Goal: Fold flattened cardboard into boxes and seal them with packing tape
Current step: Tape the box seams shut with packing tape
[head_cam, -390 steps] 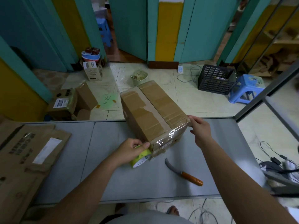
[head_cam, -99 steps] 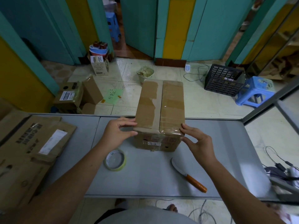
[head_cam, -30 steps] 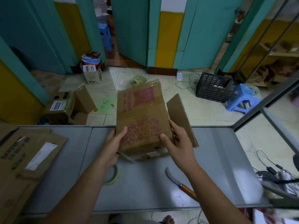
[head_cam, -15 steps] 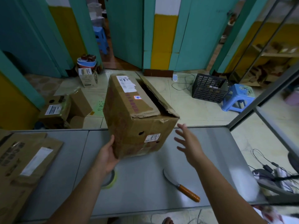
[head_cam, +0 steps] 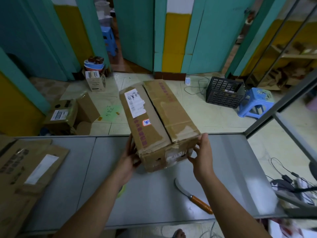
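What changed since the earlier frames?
The box was flipped, taped side down; its untaped flaps now lie closed on top. The left hand dropped the tape roll and presses the box's side; the right hand retook the near corner. Knife and flat cardboard stayed.

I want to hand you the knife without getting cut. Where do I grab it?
Hold the knife by its orange handle, coming from the near right end. The bare curved blade points away toward the cardboard box, so the handle end is the safe one.
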Demonstrator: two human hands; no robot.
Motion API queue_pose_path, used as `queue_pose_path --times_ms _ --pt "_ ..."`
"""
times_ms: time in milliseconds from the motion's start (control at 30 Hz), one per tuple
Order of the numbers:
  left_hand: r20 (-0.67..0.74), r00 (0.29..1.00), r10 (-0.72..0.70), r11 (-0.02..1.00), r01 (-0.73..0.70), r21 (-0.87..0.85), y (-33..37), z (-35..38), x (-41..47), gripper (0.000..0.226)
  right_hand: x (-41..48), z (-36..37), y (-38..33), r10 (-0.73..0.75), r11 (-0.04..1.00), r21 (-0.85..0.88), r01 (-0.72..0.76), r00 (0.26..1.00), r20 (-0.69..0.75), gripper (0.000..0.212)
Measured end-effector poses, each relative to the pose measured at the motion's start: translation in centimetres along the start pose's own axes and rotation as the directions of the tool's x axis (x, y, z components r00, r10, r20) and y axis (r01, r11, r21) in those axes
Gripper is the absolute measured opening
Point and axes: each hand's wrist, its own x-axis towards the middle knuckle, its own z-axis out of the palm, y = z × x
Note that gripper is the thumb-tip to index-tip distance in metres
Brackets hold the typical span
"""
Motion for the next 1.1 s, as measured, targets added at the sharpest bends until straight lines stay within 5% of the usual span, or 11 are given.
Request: queue_pose_path --times_ms 67,167,300,500,767,933,1000,1100 --pt "-0.013 0.998 -0.056 0.998 0.056 0.008 0.4 1.5 0.1 0.048 0.0 -1.0 0.2 0.008 1.000 0.015 -0.007 0.997 -0.072 0.070" --pt "-0.002 0.989 -0.151 0.983 0.150 0.106 1.8 3.8 0.4 0.090 0.2 -3.3 -0.1 0.050 0.999 0.018 -0.049 0.992 -0.117 0.075" --pt "0.057 0.981 -0.185 0.958 0.167 0.235 1.8 7.4 1.2 0.106 0.3 -7.0 -0.6 0.107 0.993 0.074 -0.096 0.982 -0.153 0.066" --pt "0.215 0.929 -0.302 0.941 0.255 0.221 0.0 16.0 1.8 0.083 0.0 -14.0 -2.1 0.048 0.991 0.136 0.005 0.922 -0.383 0.025" --pt "0.358 0.807 -0.470 0.879 0.392 0.272 -6.1 27.7 1.4 0.082 0.9 -25.2 -4.1 0.175 0.973 0.230 -0.024 0.726 -0.665 0.042" --pt "0.366 0.801 -0.473 0.878 0.392 0.275 -9.5 32.2 0.7 0.076 0.9 -29.3 -4.0 0.224 0.963 0.264 -0.049 0.693 -0.685 0.060" --pt "0.374 0.810 -0.451 0.890 0.379 0.253 -10.8 33.6 0.4 0.074 0.8 -30.2 -3.7 0.198 0.968 0.251 -0.024 0.692 -0.694 0.052" --pt "0.366 0.833 -0.415 0.907 0.345 0.241 -12.9 35.1 -0.1 0.087 0.6 -31.3 -2.3 0.098 0.994 0.099 -0.038 0.697 -0.710 0.053"
